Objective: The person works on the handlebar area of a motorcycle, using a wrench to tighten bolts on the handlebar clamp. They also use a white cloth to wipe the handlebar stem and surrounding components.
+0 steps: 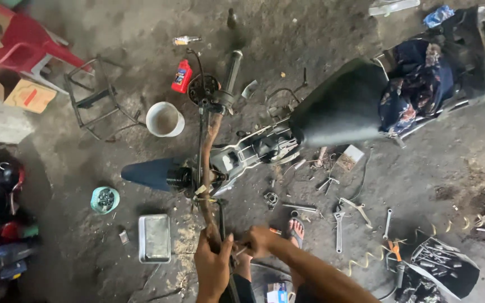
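Observation:
I look down on a stripped motorcycle (254, 150) standing on a dirty concrete floor. Its rusty handlebar (205, 168) runs from the far grip toward me. My left hand (213, 270) is closed around the near end of that bar. Just to the right, my right hand (259, 241) pinches a small thin light-coloured tool (240, 251) whose tip meets the bar beside my left hand. My sandalled foot (296, 231) rests on the floor behind the right hand.
A blue front fender (150, 173), black seat (341, 109) and patterned cloth (416, 84) belong to the bike. Around it lie a white bucket (165, 119), red bottle (182, 76), metal tray (154, 238), teal tub (105, 200), wrenches (338, 224), an open tool case (444, 266) and a red chair (18, 39).

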